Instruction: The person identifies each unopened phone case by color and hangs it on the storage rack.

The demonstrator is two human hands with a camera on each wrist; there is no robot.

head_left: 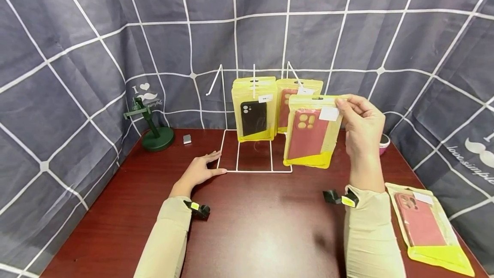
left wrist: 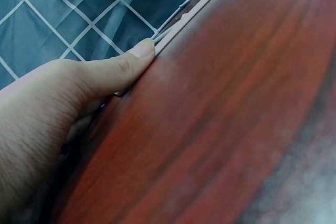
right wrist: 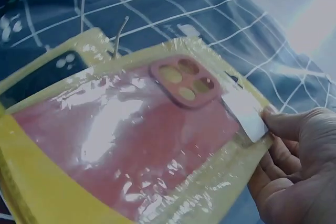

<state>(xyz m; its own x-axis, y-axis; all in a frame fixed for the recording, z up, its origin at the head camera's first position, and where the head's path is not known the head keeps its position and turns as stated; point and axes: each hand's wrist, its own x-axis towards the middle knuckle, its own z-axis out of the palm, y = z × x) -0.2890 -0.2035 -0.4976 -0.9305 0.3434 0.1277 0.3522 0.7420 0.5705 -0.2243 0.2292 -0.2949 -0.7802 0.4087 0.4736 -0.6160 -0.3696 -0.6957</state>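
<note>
One clear-fronted plastic pouch [head_left: 328, 143], creased and glossy, with a band of opaque yellow across its bottom, holds a red phone case [head_left: 306, 136] with a smooth body and a raised, rounded camera frame cut through with four openings. A white label [head_left: 329, 113] sits flat near the pouch's upper right corner. The right grip [head_left: 364, 121] pinches that corner between thumb and fingers, beside the label, so the pouch extends left and downward from it, slightly tilted and raised over the surface [head_left: 251, 209]. Behind it stands a white wire rack [head_left: 252, 171]; one similar pouch [head_left: 285, 98] hangs from its right hook, partly covered by the held one, and yellow pouches with a black case [head_left: 254, 118] at the front hang from the middle hook. The left grip [head_left: 199, 170] is spread, its straight thumb and fingers touching the front left corner of the rack's base. Under everything, the surface is reddish-brown, polished and wood-grained. Another red-cased pouch [head_left: 440, 256] lies flat beside the right sleeve [head_left: 372, 235].
</note>
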